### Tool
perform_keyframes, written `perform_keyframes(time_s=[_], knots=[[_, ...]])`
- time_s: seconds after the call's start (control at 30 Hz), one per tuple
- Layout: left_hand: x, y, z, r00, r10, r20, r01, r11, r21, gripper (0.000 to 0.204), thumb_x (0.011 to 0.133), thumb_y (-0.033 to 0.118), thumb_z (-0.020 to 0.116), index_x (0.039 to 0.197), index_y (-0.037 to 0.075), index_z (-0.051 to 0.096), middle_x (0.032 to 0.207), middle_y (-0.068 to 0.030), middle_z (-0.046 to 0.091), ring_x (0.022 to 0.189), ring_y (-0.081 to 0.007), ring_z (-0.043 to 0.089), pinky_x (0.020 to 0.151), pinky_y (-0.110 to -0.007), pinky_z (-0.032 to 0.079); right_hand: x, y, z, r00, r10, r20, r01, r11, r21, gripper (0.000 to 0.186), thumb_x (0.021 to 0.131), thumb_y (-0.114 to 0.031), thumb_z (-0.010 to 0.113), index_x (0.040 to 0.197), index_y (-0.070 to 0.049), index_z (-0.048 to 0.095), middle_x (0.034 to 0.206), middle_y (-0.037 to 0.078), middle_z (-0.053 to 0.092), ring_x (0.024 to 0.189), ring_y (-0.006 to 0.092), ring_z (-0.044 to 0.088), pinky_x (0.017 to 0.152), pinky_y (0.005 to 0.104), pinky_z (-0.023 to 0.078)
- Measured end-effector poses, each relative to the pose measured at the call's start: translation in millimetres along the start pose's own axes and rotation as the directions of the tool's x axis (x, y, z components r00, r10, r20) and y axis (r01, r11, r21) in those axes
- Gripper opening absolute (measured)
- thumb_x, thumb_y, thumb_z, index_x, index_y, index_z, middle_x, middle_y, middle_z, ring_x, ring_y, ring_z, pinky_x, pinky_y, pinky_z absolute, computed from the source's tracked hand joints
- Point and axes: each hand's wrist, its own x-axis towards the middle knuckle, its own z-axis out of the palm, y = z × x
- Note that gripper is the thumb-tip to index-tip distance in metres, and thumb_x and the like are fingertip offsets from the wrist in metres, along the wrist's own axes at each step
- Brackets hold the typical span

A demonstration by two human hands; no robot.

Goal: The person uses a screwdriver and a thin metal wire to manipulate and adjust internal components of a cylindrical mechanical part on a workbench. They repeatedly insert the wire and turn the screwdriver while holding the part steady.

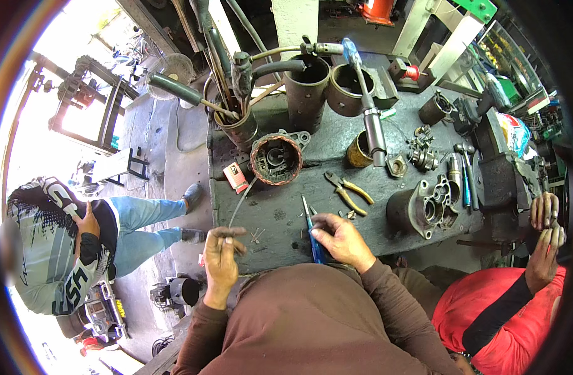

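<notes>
My left hand [221, 265] is raised at the bench's near edge, fingers curled and pinched together; whatever they hold, if anything, is too small to make out. Just beyond its fingertips ends a thin grey wire [241, 201], which runs down from a round metal housing [277, 159] with copper windings inside. A blue-handled screwdriver [315, 244] lies on the bench, its tip pointing away from me. Beside its handle is my right hand [345, 241], thumb and forefinger apart and the other fingers bent. Yellow-handled cutting pliers [350, 193] rest just past that hand.
On the dark bench [267, 215] stand a red-and-white box [236, 177], a cast housing [422, 210], a tin [360, 150], tall metal cylinders [306, 94] and a can of tools [239, 130]. A vise [505, 181] is at right. Two people, in a patterned shirt [49, 250] and red shirt [502, 312], flank me.
</notes>
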Motion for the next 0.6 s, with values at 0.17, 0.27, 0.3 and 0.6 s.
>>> perform_keyframes(time_s=[0.17,0.27,0.3,0.6], knots=[[-16,2,30,0.980,-0.199,0.018,0.197,0.942,-0.272,0.022,0.110,0.012,0.053,0.129,0.006,0.046,0.113,-0.0196,0.071,0.063,-0.0145,0.060,0.058,-0.025,0.048,19,-29,-2,0.932,-0.030,0.361,0.009,0.998,0.059,0.040,0.108,-0.021,0.066,0.142,0.000,0.066,0.107,0.007,0.077,0.094,0.0113,0.067,0.088,0.0301,0.057],[-30,8,48,0.949,-0.294,0.116,0.316,0.893,-0.320,0.017,0.111,0.005,0.048,0.127,0.004,0.044,0.117,-0.0223,0.071,0.067,-0.0138,0.061,0.064,-0.026,0.052,26,-45,20,0.942,-0.076,0.328,0.047,0.994,0.095,0.038,0.108,-0.023,0.066,0.138,0.000,0.070,0.099,0.007,0.077,0.086,0.0106,0.065,0.082,0.0301,0.057],[-35,9,57,0.946,-0.299,0.127,0.324,0.899,-0.295,0.018,0.110,0.004,0.048,0.127,0.003,0.044,0.117,-0.0227,0.071,0.065,-0.0141,0.060,0.062,-0.026,0.052,26,-48,25,0.956,-0.088,0.281,0.055,0.991,0.124,0.037,0.108,-0.024,0.066,0.136,0.000,0.071,0.100,0.008,0.078,0.087,0.0113,0.066,0.082,0.0305,0.057],[-95,9,98,0.876,-0.470,-0.105,0.464,0.883,-0.074,0.017,0.106,0.013,0.067,0.113,-0.003,0.066,0.090,-0.0078,0.075,0.070,-0.0106,0.065,0.064,-0.026,0.052,12,-44,25,0.964,-0.107,0.243,0.084,0.991,0.104,0.029,0.102,-0.020,0.071,0.111,0.006,0.076,0.103,0.018,0.081,0.095,0.0216,0.076,0.086,0.0365,0.058]])
